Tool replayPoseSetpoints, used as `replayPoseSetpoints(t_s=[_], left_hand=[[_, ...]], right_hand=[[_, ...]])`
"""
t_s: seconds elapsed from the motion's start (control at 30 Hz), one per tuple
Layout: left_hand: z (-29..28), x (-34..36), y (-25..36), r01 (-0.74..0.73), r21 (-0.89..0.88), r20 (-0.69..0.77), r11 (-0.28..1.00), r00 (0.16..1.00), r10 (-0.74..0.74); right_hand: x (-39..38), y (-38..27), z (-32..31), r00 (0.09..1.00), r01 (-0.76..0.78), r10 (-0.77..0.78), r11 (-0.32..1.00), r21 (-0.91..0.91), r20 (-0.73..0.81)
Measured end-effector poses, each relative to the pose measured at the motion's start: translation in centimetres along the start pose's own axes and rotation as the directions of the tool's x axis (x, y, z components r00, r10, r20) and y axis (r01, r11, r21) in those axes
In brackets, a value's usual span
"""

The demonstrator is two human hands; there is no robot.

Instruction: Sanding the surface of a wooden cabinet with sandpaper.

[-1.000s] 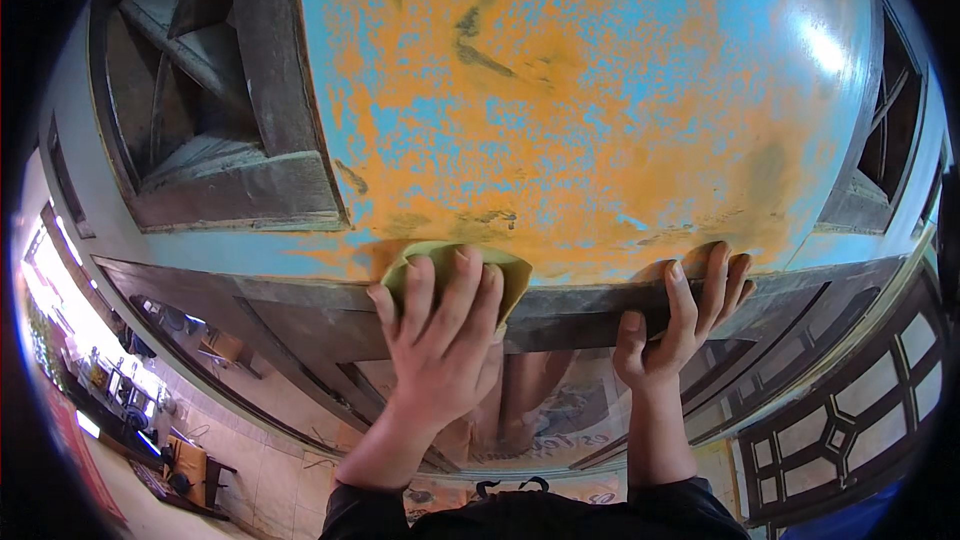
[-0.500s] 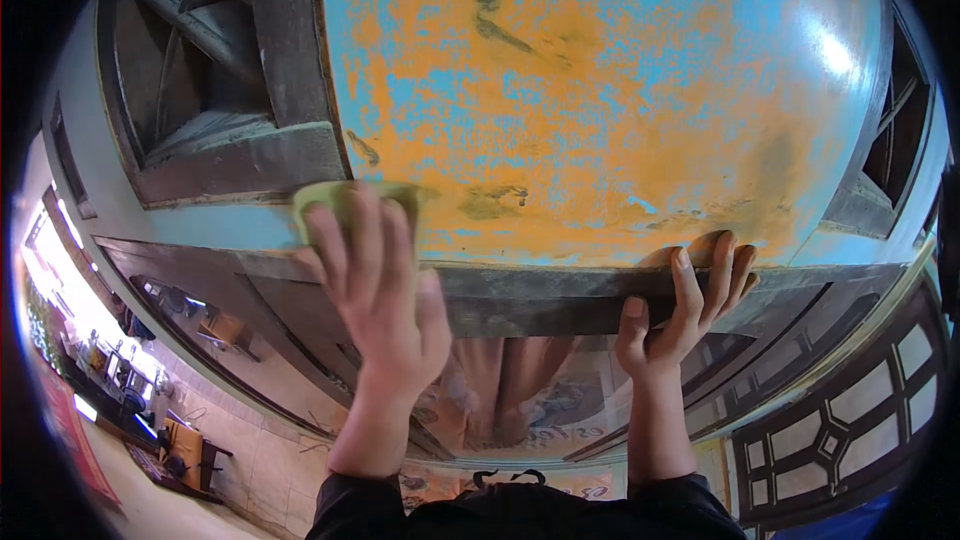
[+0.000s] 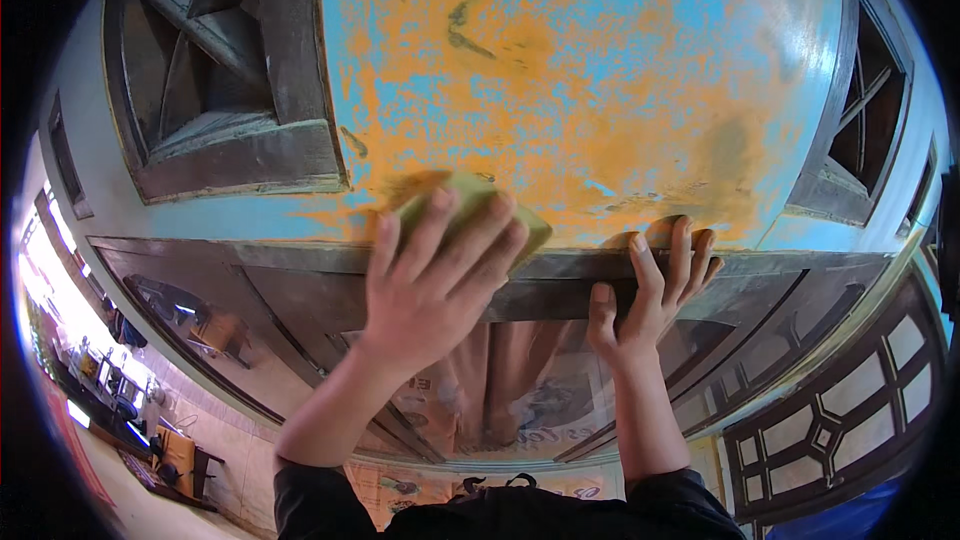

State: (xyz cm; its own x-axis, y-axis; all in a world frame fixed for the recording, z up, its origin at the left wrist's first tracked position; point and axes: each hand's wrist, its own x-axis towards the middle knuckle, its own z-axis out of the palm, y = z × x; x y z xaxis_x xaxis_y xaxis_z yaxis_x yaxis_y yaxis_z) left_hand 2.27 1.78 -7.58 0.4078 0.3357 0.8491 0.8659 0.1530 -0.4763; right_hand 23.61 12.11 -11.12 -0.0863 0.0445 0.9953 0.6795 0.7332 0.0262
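Under the spread fingers of my left hand (image 3: 435, 285) is a yellow-green pad (image 3: 535, 227), thin at its corner and a little blurred. That hand presses it flat against the lower part of a wall panel (image 3: 600, 100) with patchy orange and light blue paint. My right hand (image 3: 650, 290) holds nothing. Its fingers are apart and rest on the dark wooden door frame (image 3: 545, 268), the fingertips reaching the panel's bottom edge. Whether the pad is sandpaper or a sponge I cannot tell.
Dark wooden vents with crossed slats flank the panel, one at the left (image 3: 200, 60) and one at the right (image 3: 865, 110). Below the frame are glass doors (image 3: 520, 380). A dark lattice window (image 3: 830, 420) stands lower right; a wooden chair (image 3: 180, 460) is far lower left.
My left hand has slid the pad to the right along the panel's lower edge. The view has shifted slightly; my right hand stays on the frame.
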Motion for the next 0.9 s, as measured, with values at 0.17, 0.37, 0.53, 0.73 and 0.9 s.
replayPoseSetpoints(t_s=[0.17, 0.37, 0.53, 0.73, 0.9], left_hand=[[-2.7, 4.0, -2.4, 0.266, -0.136, 0.081, 0.954, 0.963, -0.257], [-1.9, 2.3, -1.9, -0.02, -0.075, 0.175, 0.997, 0.984, 0.033], [-2.3, 5.9, -1.4, 0.165, -0.058, 0.115, 0.985, 0.981, -0.157], [-2.9, 6.8, -0.3, 0.042, -0.043, 0.229, 0.998, 0.973, -0.031], [-2.0, 8.4, -1.5, 0.162, -0.055, -0.027, 0.985, 0.986, -0.164]], right_hand=[[-1.2, 1.0, -0.7, 0.998, -0.03, 0.026, 0.996, 0.078, 0.052], [-0.5, 4.6, -2.9, 0.993, 0.042, -0.048, 0.998, 0.051, 0.112], [0.4, 8.0, -2.9, 0.999, 0.016, -0.016, 1.0, -0.013, -0.045], [-0.2, 8.0, -2.7, 0.999, 0.041, -0.042, 0.999, -0.028, -0.025], [-0.2, 8.1, -2.6, 0.998, 0.043, -0.043, 0.999, 0.002, -0.035]])
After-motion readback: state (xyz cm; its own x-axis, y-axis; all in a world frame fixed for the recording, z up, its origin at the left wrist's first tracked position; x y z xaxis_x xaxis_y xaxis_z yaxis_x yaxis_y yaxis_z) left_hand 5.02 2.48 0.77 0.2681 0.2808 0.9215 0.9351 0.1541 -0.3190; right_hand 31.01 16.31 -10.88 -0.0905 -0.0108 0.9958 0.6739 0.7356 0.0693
